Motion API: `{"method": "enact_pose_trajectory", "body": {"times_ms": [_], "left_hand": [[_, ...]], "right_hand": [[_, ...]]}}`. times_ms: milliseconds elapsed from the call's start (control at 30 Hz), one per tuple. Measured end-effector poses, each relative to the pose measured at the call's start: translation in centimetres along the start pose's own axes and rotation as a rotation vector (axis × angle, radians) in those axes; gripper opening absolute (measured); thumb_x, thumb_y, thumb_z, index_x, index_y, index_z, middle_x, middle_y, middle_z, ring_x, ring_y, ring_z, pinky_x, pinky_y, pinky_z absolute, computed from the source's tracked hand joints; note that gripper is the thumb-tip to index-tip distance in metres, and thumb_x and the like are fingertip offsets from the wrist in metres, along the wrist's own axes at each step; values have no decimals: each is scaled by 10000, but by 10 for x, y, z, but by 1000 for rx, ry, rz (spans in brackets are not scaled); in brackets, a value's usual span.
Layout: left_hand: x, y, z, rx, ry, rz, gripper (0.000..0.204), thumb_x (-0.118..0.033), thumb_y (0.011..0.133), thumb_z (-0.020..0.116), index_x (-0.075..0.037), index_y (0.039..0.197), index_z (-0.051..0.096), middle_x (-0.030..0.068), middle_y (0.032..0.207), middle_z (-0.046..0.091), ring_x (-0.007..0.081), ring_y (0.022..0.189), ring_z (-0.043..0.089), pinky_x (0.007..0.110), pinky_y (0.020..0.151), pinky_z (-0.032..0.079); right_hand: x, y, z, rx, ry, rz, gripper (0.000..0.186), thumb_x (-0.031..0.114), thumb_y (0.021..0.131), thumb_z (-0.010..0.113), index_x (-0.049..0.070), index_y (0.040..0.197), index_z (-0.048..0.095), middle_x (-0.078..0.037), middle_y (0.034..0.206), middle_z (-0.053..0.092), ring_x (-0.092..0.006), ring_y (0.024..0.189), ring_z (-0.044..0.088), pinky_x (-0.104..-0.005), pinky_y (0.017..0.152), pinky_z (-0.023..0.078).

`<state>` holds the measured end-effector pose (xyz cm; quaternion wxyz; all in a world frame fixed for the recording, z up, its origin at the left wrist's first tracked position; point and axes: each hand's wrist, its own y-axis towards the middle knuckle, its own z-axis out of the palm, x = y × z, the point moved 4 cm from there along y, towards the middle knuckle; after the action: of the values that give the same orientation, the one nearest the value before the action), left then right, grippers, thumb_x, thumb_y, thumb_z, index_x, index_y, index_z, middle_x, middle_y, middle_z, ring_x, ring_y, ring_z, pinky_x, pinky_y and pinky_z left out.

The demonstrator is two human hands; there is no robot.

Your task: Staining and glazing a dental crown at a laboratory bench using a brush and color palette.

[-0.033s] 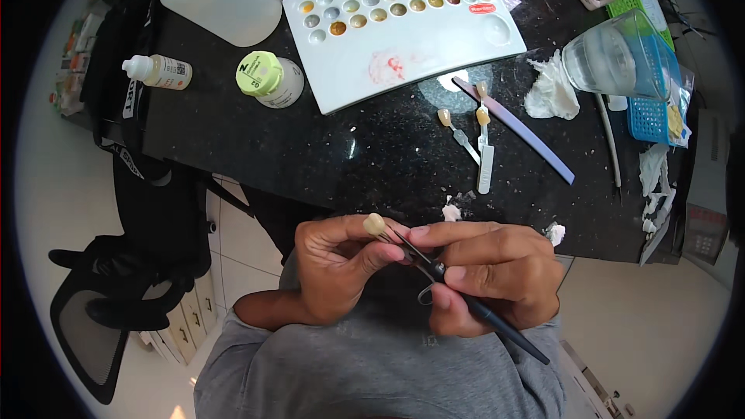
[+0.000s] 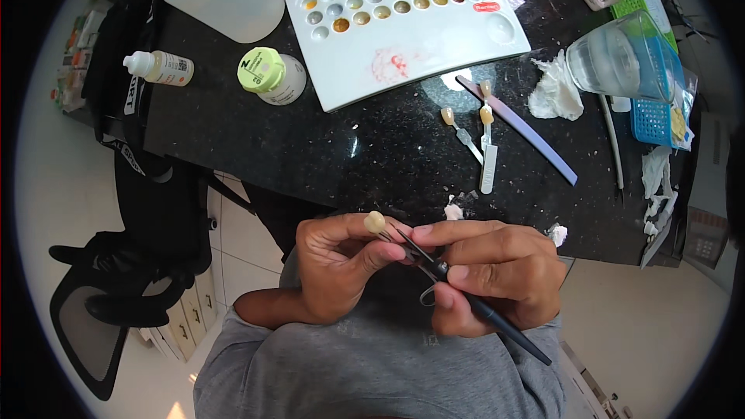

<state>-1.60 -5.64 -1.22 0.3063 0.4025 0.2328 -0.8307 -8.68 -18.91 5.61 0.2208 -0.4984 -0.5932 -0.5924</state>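
A cream tooth crown (image 2: pixel 375 222) sits up beside the fingertips of my left hand (image 2: pixel 332 268), at the end of slim metal forceps (image 2: pixel 426 272). My left thumb and fingers are closed round the forceps' narrow end, hiding part of it. One finger loop of the forceps shows below the fingers. My right hand (image 2: pixel 512 260) pinches a dark, pen-like brush (image 2: pixel 508 330), its thin tip pointing up and left, close to the crown with a small gap between them. The right fingertips lie against the forceps' side; whether they grip it I cannot tell.
Beyond my hands lie tooth shade tabs (image 2: pixel 486 115) and a purple strip (image 2: pixel 535 138). A white palette (image 2: pixel 450 43) with coloured wells stands behind. A water glass (image 2: pixel 613 58), tissue (image 2: pixel 557 93) and blue basket (image 2: pixel 652 124) are right; a green-lidded jar (image 2: pixel 262 70) and bottles (image 2: pixel 217 0) left.
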Motion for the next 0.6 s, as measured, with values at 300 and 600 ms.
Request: {"method": "enact_pose_trajectory", "body": {"times_ms": [300,600], "left_hand": [[4,0,4,10,-35,26,167,-39,810,671,75,927,639,175,915,662,188,823,659,291,740,570],[-1,3,9,-79,101,48,206,-172,843,673,32,860,647,125,778,675,136,678,654,238,608,558]], "right_hand": [[-1,3,-3,-225,-13,0,218,-41,599,772,-46,710,584,-153,640,612,-321,695,692,-349,563,591],[-1,2,-2,-201,3,49,249,3,603,808,-35,698,581,-144,654,617,-314,704,694,-325,539,594]]}}
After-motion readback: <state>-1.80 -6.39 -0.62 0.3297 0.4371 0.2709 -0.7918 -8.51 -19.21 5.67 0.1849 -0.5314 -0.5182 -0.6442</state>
